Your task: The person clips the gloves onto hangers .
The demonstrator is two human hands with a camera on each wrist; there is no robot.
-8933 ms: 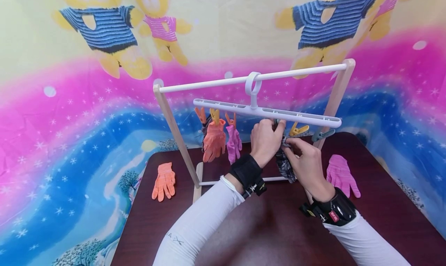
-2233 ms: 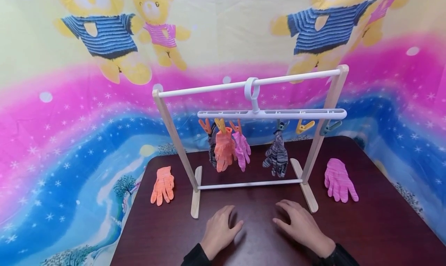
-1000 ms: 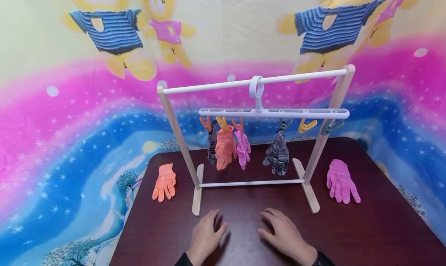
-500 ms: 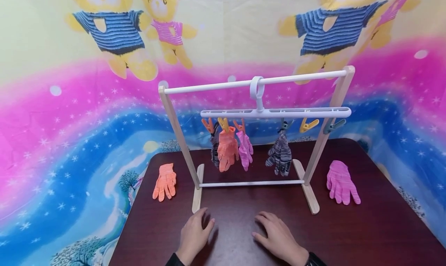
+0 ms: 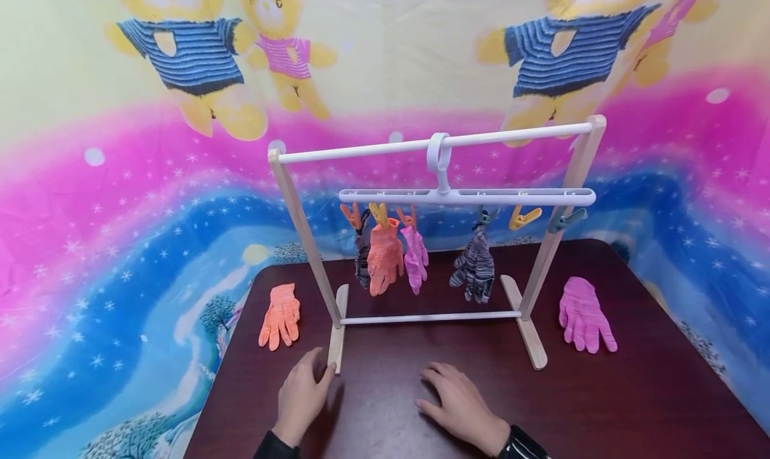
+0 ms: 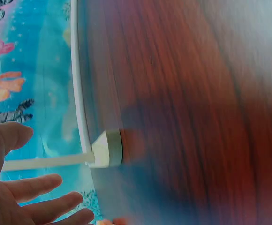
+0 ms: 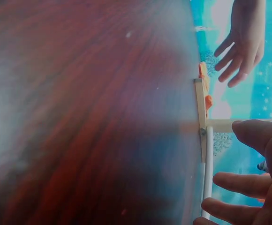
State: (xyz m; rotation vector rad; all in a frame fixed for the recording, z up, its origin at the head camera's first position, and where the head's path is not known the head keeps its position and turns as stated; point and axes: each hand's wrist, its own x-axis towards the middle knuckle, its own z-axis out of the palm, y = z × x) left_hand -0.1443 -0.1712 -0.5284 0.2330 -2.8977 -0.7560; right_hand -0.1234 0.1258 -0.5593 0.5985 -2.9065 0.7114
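My left hand (image 5: 303, 393) is relaxed with nothing in it, beside the front end of the rack's left wooden foot (image 5: 338, 342). An orange glove (image 5: 280, 317) lies flat on the table beyond it. My right hand (image 5: 460, 405) is loosely spread and holds nothing, in front of the rack. From the white hanger (image 5: 517, 197) hang a grey-black glove (image 5: 363, 255), an orange glove (image 5: 383, 262), a pink glove (image 5: 415, 262) and another grey-black glove (image 5: 477, 268), each by a clothespin. A yellow clothespin (image 5: 525, 217) and a grey-green clothespin (image 5: 568, 220) hold nothing.
A pink glove (image 5: 583, 315) lies on the dark table (image 5: 650, 385), right of the rack. The hanger's ring hooks over the white top rail (image 5: 361, 150). A lower rail (image 5: 430, 318) joins the rack's feet. A bear-print cloth (image 5: 385, 58) covers the wall behind.
Earlier both hands were up at the hanger, at the right grey-black glove, which now hangs freely. Since then both hands came down and moved left over the table, the left hand farther.
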